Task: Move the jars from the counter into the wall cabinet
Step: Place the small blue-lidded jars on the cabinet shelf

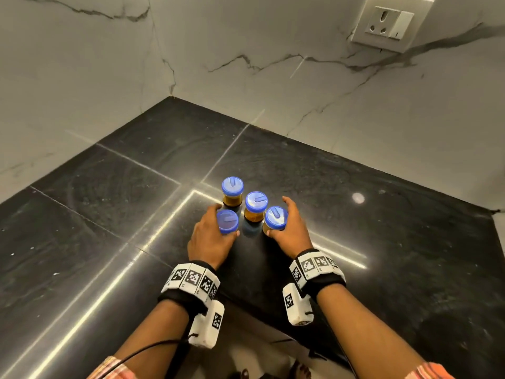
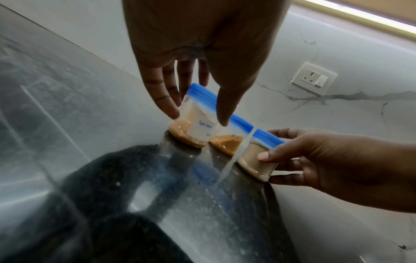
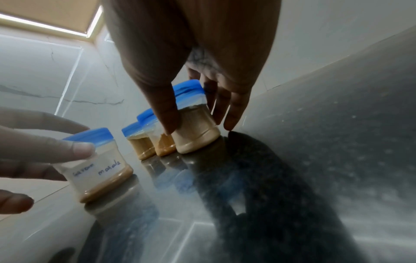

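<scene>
Four small clear jars with blue lids and brown powder stand clustered on the black counter [image 1: 109,203]. My left hand [image 1: 211,232] grips the front left jar [image 1: 227,221], thumb and fingers round its sides; a handwritten label shows on that jar [image 2: 198,124] in the left wrist view. My right hand [image 1: 291,228] grips the front right jar [image 1: 276,218], which holds pale powder [image 3: 195,131]. Both held jars rest on the counter. The back jar [image 1: 232,187] and the middle jar [image 1: 256,202] stand untouched between the hands.
Marble walls meet in a corner [image 1: 170,95] behind the jars. A white wall socket [image 1: 390,23] sits up on the right wall. A beige panel with a light strip [image 3: 51,16] hangs overhead. The counter's front edge [image 1: 259,310] lies below my wrists.
</scene>
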The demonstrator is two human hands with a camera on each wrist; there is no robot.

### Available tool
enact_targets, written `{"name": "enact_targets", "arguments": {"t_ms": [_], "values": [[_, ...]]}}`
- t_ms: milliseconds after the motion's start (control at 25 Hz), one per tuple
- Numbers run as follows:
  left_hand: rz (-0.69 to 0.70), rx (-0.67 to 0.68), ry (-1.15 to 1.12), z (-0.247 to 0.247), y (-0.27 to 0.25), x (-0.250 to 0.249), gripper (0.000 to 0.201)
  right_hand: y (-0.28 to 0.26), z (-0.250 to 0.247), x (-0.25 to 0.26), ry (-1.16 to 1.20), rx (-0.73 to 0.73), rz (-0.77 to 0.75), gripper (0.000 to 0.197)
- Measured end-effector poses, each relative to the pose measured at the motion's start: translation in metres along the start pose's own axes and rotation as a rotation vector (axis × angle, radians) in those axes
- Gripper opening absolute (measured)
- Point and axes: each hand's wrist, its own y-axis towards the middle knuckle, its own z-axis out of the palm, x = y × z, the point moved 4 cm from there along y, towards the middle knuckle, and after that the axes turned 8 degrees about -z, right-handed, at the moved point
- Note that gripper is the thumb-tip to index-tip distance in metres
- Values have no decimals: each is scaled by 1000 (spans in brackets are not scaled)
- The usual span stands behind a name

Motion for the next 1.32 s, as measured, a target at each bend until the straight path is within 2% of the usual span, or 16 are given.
{"name": "enact_targets", "arguments": {"t_ms": [80,240,360,440,640,760,880,1200,1320], "values": [[-24,16,-18,4,5,2,69,-1,-6,-4,30,-24,9,90],[-43,33,-83,5,2,2,47,-15,-29,-12,89,-119,12,94],[39,44,-159,4,-8,-15,42,-25,-52,-14,131,-201,-23,95],[150,38,-229,1,-14,-39,45,-32,-73,-5,166,-269,-60,95],[447,74,-379,-3,-32,-138,76,-54,-148,51,226,-500,-252,80],[583,105,-476,-11,-55,-202,71,-69,-194,91,261,-613,-386,70],[672,102,-541,-25,-80,-252,68,-86,-238,127,239,-688,-487,71],[839,86,-637,-60,-116,-338,56,-118,-327,210,257,-873,-685,77],[913,34,-643,-77,-125,-370,56,-117,-355,239,220,-952,-755,70]]}}
